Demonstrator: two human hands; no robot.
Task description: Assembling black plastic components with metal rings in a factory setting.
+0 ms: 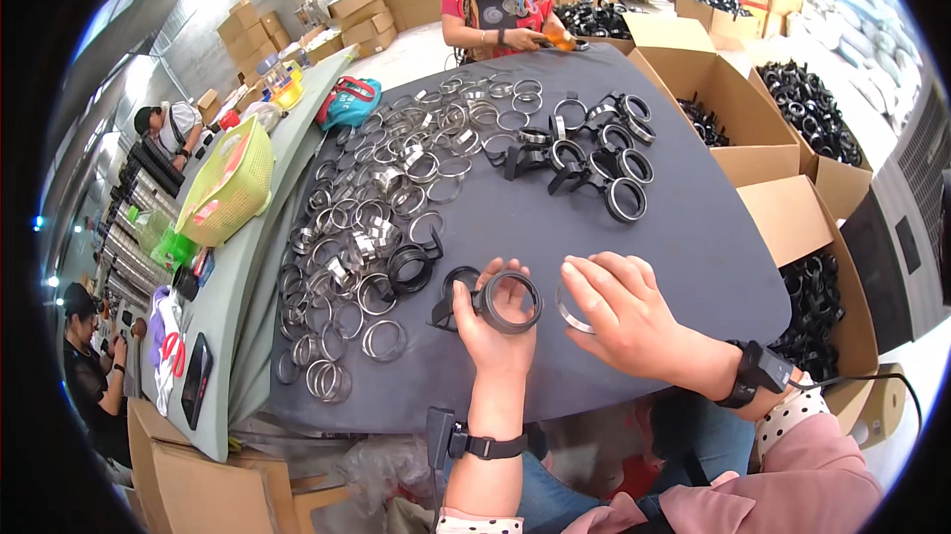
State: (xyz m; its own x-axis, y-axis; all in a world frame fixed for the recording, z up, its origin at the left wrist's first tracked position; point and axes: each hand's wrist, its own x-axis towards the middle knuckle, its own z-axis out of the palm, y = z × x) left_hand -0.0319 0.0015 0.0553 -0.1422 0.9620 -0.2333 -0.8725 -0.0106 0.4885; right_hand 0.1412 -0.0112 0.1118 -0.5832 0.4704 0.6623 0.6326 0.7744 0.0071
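Note:
My left hand (495, 344), palm up, has its fingers around a black ring-shaped part (538, 308) whose round opening faces up. Another black ring part (446, 308) sits just to the left, partly hidden by that hand; I cannot tell whether the two are joined. Close by on the right, my right hand (631, 324) pinches a thin silver metal ring (564, 307) by its edge. A gap separates the silver ring from the black part.
Loose silver rings (384, 340) cover the left of the grey table (684, 267). Black parts with rings (611, 201) lie at the far right. Cardboard boxes (756, 163) line the right side. A green basket (223, 187) stands left. Across the table, a person (495, 4) handles something orange.

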